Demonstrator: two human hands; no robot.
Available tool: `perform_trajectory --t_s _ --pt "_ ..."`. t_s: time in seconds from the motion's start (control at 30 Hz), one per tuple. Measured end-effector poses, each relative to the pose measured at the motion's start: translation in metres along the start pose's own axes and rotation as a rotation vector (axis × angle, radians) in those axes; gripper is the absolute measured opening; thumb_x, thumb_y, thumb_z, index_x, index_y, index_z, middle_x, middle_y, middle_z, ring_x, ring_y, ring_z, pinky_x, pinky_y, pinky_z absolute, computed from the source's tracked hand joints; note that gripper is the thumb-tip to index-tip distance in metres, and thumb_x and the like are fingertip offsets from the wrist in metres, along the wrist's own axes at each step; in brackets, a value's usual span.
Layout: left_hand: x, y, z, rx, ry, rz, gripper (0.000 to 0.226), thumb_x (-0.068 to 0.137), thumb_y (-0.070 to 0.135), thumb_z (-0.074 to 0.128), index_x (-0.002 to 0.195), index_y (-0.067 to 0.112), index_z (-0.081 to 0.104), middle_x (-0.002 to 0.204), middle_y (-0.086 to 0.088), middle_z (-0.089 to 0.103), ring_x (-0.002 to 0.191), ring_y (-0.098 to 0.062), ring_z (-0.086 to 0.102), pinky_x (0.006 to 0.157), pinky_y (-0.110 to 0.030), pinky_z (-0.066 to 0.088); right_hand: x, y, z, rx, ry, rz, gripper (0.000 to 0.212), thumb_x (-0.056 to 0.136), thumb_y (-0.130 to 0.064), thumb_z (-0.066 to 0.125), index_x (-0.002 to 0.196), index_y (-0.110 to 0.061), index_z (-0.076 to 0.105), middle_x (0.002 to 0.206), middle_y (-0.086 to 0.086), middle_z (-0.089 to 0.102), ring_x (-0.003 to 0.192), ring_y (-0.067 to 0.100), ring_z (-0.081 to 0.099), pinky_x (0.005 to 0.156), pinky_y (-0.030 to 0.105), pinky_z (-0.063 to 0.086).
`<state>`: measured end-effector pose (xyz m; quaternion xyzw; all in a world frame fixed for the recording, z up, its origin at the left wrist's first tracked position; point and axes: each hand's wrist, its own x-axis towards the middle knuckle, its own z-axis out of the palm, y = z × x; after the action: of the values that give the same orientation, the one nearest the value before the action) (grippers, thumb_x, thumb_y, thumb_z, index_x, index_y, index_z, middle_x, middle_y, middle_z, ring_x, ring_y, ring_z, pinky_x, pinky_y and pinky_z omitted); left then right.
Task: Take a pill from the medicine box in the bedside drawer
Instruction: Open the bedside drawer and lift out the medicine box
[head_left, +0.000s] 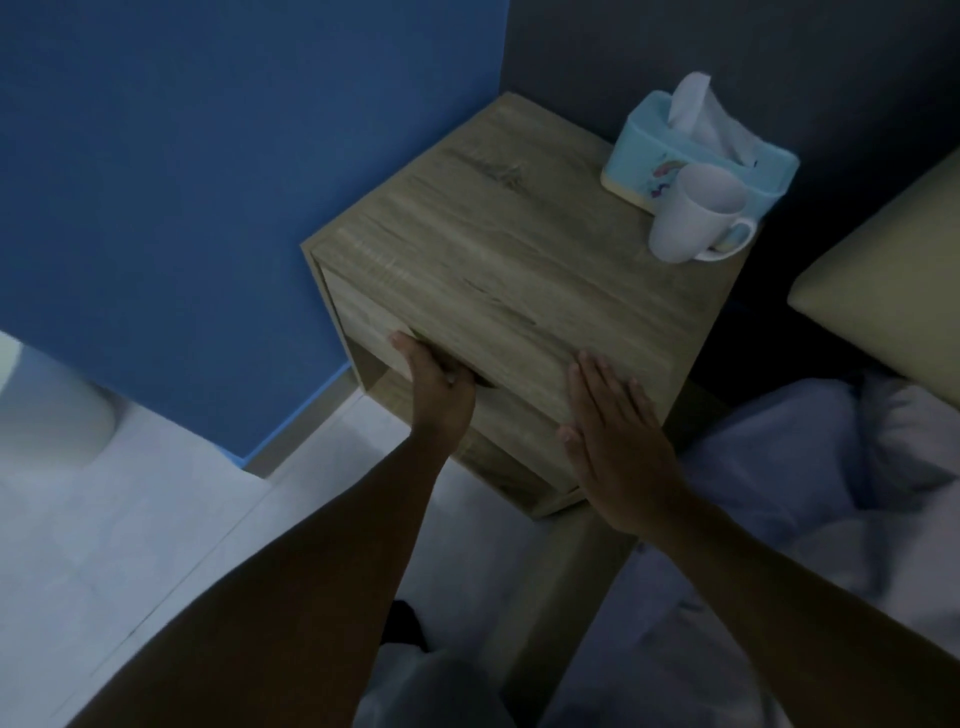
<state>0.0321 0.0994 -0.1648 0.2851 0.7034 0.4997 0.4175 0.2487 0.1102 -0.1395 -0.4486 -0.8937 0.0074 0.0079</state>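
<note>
A wooden bedside cabinet (498, 249) stands in the corner between a blue wall and a dark wall. Its drawer front (363, 327) faces down-left and looks shut. My left hand (436, 389) has its fingers curled under the top edge of the drawer front, gripping it. My right hand (618, 447) lies flat, fingers spread, on the near right corner of the cabinet top. The medicine box and the pill are hidden from view.
A light blue tissue box (649, 156) and a white mug (691, 218) stand at the far right corner of the cabinet top. A bed with white bedding (831, 467) and a beige headboard (893, 270) lies on the right. Pale floor on the left.
</note>
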Motion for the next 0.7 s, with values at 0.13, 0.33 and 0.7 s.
perform_trajectory --t_s 0.13,0.33,0.7 --pt "-0.006 -0.003 -0.007 0.017 -0.011 0.023 0.101 0.094 0.014 0.053 0.148 0.014 -0.032 0.165 -0.009 0.004 0.150 -0.029 0.016 0.120 -0.050 0.025 0.001 0.001 0.000 0.023 -0.004 0.005 0.067 0.101 -0.043 0.023 0.158 -0.009 0.022 0.167 0.008 0.019 0.155 0.024 0.017 0.124 0.047 0.017" --pt "-0.031 -0.025 -0.035 -0.001 -0.047 0.051 0.099 0.096 0.022 0.054 0.149 0.023 -0.029 0.163 0.008 0.001 0.145 -0.014 0.020 0.111 -0.029 0.029 0.000 0.002 0.003 0.033 -0.019 0.001 0.068 0.102 -0.046 0.016 0.159 -0.010 0.016 0.168 0.007 0.014 0.156 0.023 0.012 0.125 0.045 0.010" --pt "-0.085 -0.046 -0.090 0.067 -0.057 0.078 0.091 0.097 0.017 0.052 0.152 0.025 -0.020 0.164 0.009 -0.001 0.141 -0.002 0.016 0.115 -0.032 0.026 0.002 0.005 0.002 0.034 -0.060 0.009 0.069 0.100 -0.045 0.022 0.159 -0.011 0.015 0.168 0.007 0.015 0.155 0.024 0.015 0.124 0.049 0.016"
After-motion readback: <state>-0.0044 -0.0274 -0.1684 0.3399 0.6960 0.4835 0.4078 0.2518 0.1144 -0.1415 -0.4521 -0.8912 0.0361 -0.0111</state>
